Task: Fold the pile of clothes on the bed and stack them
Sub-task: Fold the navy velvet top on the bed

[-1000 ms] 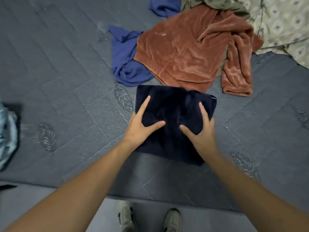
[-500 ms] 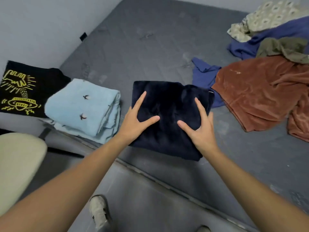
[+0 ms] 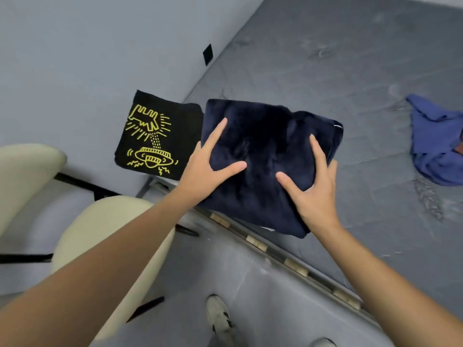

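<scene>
My 2 hands hold a folded dark navy fleece (image 3: 265,151) at the near corner of the bed (image 3: 350,71). My left hand (image 3: 205,166) grips its left edge, index finger straight along the top, thumb spread across the plush, the other fingers hidden under the edge. My right hand (image 3: 313,186) grips the right edge the same way, thumb on top and fingers wrapped around the side. Whether the fleece rests on the bed or on something beneath it, I cannot tell. Just to its left lies a folded black shirt (image 3: 160,136) with a yellow line drawing, at the bed's corner against the grey wall (image 3: 87,46). The bed's surface is a grey quilted mattress with stitched lines; its near edge runs diagonally toward the lower right. A crumpled blue garment (image 3: 433,139) lies well apart at the right. Cream chairs (image 3: 82,226) stand on the floor at the left, and 1 shoe (image 3: 218,319) shows below
</scene>
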Demonstrator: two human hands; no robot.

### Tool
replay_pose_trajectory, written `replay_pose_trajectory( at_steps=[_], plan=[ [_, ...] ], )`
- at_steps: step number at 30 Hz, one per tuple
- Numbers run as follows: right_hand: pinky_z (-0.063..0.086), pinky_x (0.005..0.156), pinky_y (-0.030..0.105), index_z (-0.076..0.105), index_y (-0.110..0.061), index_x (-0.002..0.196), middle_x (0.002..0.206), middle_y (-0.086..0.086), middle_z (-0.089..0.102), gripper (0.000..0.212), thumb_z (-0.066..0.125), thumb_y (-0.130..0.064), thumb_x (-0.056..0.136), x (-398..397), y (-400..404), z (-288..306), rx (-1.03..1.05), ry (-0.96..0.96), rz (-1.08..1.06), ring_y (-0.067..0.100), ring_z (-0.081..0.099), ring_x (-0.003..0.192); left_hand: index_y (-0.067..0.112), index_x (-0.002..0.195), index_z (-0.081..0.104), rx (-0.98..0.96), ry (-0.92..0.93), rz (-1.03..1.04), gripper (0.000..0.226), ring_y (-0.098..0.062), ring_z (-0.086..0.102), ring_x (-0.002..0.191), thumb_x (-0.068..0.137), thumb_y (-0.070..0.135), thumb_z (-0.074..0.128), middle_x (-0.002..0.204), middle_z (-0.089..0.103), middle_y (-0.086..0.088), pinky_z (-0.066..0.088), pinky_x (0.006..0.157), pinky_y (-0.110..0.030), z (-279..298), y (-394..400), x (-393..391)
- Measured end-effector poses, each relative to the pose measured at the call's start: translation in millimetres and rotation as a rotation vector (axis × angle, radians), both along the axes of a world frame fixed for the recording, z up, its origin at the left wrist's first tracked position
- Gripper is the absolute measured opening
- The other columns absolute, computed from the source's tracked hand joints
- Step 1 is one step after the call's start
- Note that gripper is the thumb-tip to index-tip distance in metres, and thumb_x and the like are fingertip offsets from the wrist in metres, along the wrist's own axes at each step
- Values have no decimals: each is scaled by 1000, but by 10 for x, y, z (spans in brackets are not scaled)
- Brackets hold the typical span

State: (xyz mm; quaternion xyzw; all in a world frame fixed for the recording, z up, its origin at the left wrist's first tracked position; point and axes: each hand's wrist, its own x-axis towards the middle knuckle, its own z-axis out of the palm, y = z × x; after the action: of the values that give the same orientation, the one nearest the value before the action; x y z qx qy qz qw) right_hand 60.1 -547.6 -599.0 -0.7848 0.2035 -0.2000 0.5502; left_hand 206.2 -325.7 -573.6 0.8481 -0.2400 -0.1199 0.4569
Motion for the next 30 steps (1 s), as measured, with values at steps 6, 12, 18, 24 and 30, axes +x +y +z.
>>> replay_pose_trajectory(
  at_steps=[6,12,18,24,30],
  plan=[
    [33,100,5,25,-66,152,131,-13,36,96,85,-57,77,719,421,210,10,-16,22,-15,44,126,60,157,21,-30,-24,5,94,3,42,144,83,68,78,158,42,24,39,120,-39,274,450,617],
    [37,91,11,18,-70,151,131,-10,35,98,81,-63,77,1632,1098,310,14,36,100,-9,50,116,61,157,23,20,-18,37,93,3,38,147,82,68,77,160,39,27,33,122,-37,442,1186,1467],
    [36,95,19,15,-71,151,132,-6,34,98,79,-68,76,2519,1850,105,-5,85,130,8,52,118,54,160,24,16,-22,28,93,11,37,145,85,63,77,159,37,33,31,113,-7,267,1982,2329],
    [52,100,41,20,-61,156,155,-2,24,93,71,-74,79,2889,2277,-299,-305,327,122,26,48,134,61,158,15,321,-50,31,98,-23,48,140,79,76,71,151,45,0,41,117,-48,-270,2506,2783],
    [19,127,54,57,-25,140,173,14,9,51,58,-53,97,3170,2353,-540,-698,214,-4,39,7,159,15,159,36,665,-650,38,94,-38,15,158,82,63,59,172,13,-17,22,123,-60,-498,2352,2849]
  ],
)
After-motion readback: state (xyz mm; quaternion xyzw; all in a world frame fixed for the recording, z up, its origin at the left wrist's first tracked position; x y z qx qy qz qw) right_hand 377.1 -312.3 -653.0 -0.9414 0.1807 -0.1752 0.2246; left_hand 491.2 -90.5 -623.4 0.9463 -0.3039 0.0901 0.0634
